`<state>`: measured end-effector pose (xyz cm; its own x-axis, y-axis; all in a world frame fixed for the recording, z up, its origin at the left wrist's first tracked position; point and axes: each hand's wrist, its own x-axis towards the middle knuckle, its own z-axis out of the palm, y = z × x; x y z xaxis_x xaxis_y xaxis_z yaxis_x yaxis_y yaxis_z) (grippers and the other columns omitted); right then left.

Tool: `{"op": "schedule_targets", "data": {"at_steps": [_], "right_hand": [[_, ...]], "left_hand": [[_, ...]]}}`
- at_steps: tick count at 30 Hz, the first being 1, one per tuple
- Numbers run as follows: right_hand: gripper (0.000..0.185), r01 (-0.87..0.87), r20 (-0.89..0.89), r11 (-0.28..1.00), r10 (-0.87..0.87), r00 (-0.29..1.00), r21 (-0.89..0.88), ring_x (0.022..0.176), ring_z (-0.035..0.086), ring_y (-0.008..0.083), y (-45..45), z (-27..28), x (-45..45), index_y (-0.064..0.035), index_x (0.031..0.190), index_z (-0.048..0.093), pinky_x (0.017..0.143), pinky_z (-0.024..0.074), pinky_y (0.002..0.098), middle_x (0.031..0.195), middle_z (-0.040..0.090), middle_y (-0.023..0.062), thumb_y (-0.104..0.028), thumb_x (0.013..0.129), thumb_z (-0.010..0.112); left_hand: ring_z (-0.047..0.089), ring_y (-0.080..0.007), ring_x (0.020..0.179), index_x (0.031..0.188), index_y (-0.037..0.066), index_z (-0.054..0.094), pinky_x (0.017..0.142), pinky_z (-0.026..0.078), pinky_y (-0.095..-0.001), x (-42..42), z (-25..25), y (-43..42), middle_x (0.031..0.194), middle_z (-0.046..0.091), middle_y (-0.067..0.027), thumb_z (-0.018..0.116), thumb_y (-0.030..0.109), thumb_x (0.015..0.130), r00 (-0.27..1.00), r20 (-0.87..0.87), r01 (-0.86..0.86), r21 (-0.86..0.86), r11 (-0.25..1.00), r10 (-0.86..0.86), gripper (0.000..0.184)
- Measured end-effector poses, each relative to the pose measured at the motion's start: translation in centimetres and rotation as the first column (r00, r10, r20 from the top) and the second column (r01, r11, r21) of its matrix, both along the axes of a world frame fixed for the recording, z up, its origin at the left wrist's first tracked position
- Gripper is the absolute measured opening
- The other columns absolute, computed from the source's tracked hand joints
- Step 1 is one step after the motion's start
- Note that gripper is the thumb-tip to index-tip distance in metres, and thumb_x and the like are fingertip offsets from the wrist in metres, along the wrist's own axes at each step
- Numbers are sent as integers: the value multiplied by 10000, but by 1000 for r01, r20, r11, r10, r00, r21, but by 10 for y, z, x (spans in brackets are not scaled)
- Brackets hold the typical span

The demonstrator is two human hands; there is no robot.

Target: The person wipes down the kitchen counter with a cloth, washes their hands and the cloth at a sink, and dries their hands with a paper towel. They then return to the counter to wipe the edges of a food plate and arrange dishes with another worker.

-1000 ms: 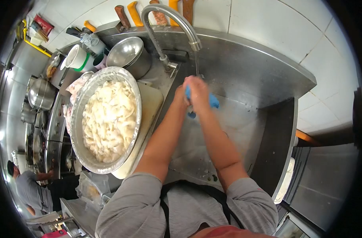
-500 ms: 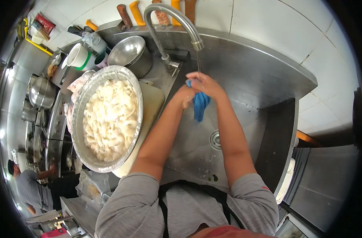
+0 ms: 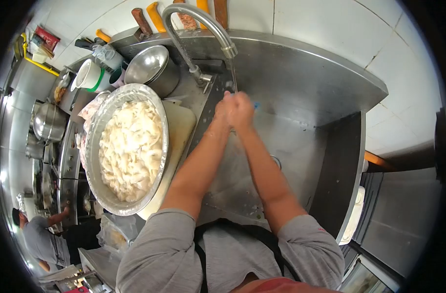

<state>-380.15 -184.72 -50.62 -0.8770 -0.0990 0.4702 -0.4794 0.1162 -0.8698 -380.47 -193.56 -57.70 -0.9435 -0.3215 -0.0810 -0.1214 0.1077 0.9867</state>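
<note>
Under the running tap (image 3: pixel 228 50), my left hand (image 3: pixel 223 110) and my right hand (image 3: pixel 242 111) are pressed together over the steel sink (image 3: pixel 291 146). Both are closed around a blue cloth (image 3: pixel 256 105). Only a small blue bit of it shows beyond my right hand; the rest is hidden in my fingers. Water from the spout runs onto the hands, which are slightly blurred.
Left of the sink, a big metal basin (image 3: pixel 165 141) of pale, wet pieces stands on a cutting board (image 3: pixel 181 122). Steel bowls (image 3: pixel 147 64) and a white tub (image 3: pixel 87 73) are behind it. Knife handles (image 3: pixel 155 17) line the wall. A co-worker (image 3: pixel 44 239) stands far left.
The cloth hung down between my hands before; now it is bunched inside them. My hands have come together, and my right hand has moved left in view. The whole view has shifted slightly.
</note>
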Motion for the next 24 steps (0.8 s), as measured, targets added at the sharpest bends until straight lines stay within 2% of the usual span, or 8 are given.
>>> {"op": "schedule_targets", "data": {"at_steps": [2,4,7,10,11,17,20,24], "right_hand": [[267,80,165,997,-79,983,1,602,511,340,0,-12,-21,-10,589,500,551,403,389,629,528,173,-244,687,583],[281,103,193,995,-102,976,7,599,511,346,4,-16,-28,-6,585,488,540,397,397,633,525,180,-248,704,565],[265,-6,-234,997,-11,972,-71,596,509,350,-11,-7,18,-5,609,510,536,394,403,624,519,181,-224,759,504],[258,-5,-73,999,8,997,45,590,505,354,-8,-23,-1,-15,620,513,533,402,400,605,513,177,-224,769,491],[264,76,-143,996,-70,987,36,602,503,354,-8,-26,-16,-5,608,506,542,400,408,609,507,175,-220,760,502],[333,309,-134,912,-283,950,269,956,443,348,18,-19,-38,-44,1012,490,771,365,421,1050,466,183,-216,731,533],[608,-160,157,881,99,983,446,1086,341,360,29,-14,-18,-70,1212,328,876,314,408,1179,372,165,-211,680,587],[585,-387,403,922,361,841,-19,1000,457,295,17,-59,-35,-42,1193,352,800,393,355,1014,499,150,-175,670,579]], "left_hand": [[522,-162,625,905,1,529,586,441,-322,-16,-15,0,737,548,-73,419,389,834,996,5,-92,209,974,93,410],[519,-169,599,833,7,540,556,435,-331,6,80,35,707,543,-76,425,405,827,925,328,-361,593,719,193,414],[499,-163,562,752,22,532,502,408,-323,-11,6,-29,668,527,-56,428,379,837,984,108,20,724,689,-142,381],[486,-144,559,740,33,524,470,380,-296,10,56,11,647,506,-39,440,362,837,952,190,-305,523,796,240,354],[489,-135,583,763,30,526,488,388,-286,7,43,6,652,501,-38,450,357,834,992,61,-123,371,921,108,342],[453,-118,592,798,26,514,543,393,-280,2,83,8,676,492,-22,496,165,804,975,163,-200,350,915,151,140],[465,-112,591,789,22,506,522,389,-271,-2,96,14,666,479,-15,501,102,768,992,90,-81,-59,995,86,83],[505,-122,643,821,17,497,558,411,-272,11,107,22,695,503,-30,490,93,753,996,7,-94,154,984,94,101]]}}
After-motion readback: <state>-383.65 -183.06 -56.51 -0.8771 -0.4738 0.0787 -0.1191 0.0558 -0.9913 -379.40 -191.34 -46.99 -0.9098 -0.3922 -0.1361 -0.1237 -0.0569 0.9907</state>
